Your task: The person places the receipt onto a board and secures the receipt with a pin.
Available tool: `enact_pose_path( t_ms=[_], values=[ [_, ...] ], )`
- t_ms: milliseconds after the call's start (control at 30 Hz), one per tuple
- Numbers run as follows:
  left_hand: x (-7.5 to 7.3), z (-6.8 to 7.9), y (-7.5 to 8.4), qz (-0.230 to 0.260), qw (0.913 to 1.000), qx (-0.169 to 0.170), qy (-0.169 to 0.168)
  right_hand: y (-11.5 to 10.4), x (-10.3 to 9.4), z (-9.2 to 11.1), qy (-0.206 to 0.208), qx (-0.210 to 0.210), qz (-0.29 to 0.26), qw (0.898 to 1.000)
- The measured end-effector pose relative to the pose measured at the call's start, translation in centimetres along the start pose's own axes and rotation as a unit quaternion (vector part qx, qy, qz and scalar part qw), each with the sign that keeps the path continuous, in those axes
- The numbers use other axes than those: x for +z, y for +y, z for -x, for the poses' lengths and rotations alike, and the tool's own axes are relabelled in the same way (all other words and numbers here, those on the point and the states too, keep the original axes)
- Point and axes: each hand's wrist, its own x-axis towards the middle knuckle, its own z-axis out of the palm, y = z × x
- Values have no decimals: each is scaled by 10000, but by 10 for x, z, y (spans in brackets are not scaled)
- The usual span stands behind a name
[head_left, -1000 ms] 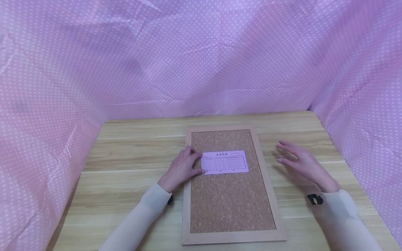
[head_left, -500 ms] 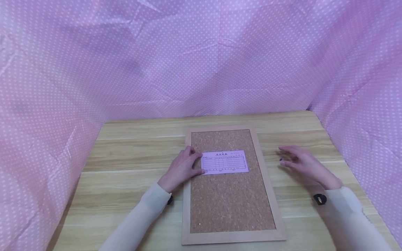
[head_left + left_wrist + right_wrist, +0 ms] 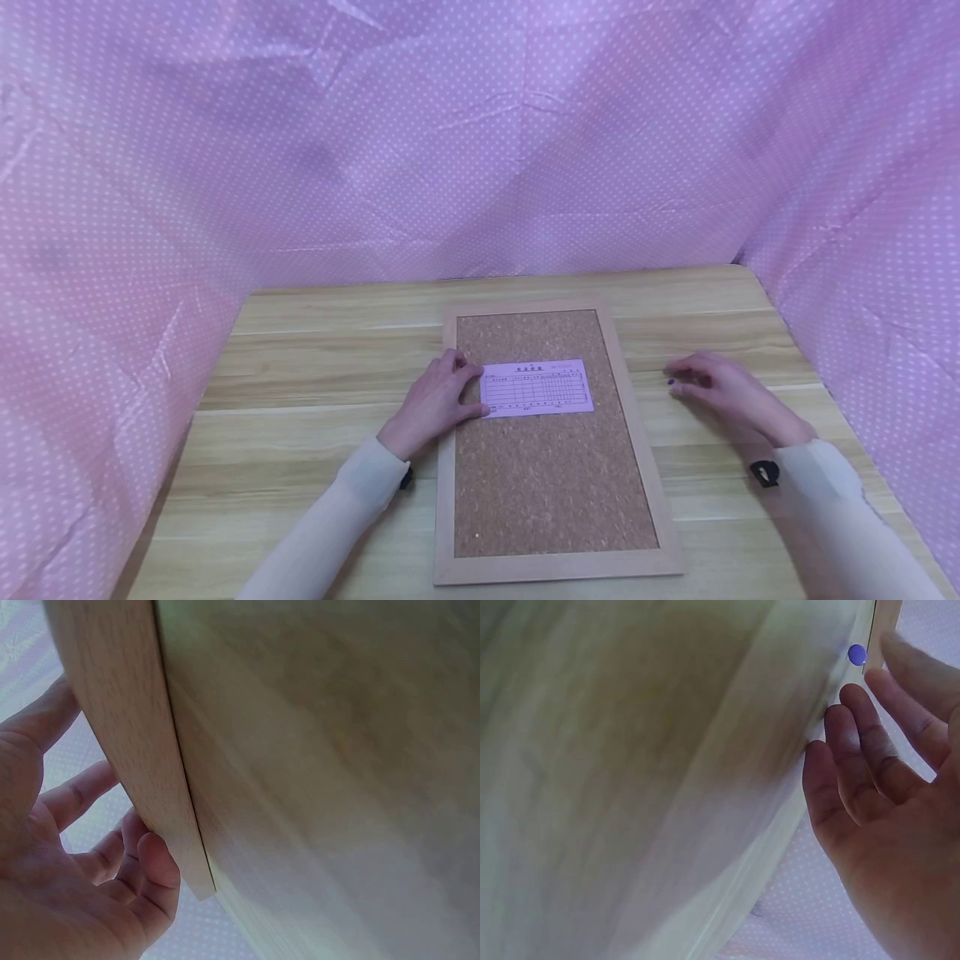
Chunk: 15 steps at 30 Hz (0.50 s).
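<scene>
A pink printed form slip [image 3: 536, 388] lies across the cork board [image 3: 555, 492], which has a pale wooden frame. My left hand [image 3: 432, 396] rests at the slip's left end, thumb on the lower corner and forefinger at the upper one. In the left wrist view, the left hand's other fingers [image 3: 159, 862] bend beside the frame. Right of the board, my right hand [image 3: 735, 396] reaches down with thumb and forefinger apart. A small purple thumbtack [image 3: 671, 382] sits at those fingertips. The right wrist view shows the thumbtack's round head [image 3: 857, 654] just past the fingers, seemingly on the table.
The wood-grain table [image 3: 300, 375] carries the board near its middle. Pink dotted cloth [image 3: 480, 167] hangs behind and at both sides. A tiny pale speck [image 3: 477, 535] shows at the cork's lower left.
My right hand has shifted slightly right and its thumb and forefinger have drawn closer together around the thumbtack. The left hand, slip and board stay put.
</scene>
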Motion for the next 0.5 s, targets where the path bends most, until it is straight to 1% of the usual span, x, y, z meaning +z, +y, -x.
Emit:
enact_pose_path(
  t_ms=[233, 500],
  values=[
    [-1, 0, 1, -24, 10000, -30, -45, 4, 4, -4, 280, -431, 337, 9981],
    [0, 0, 1, -28, 9999, -75, -78, 4, 5, -7, 322, -424, 262, 9982]
  ],
)
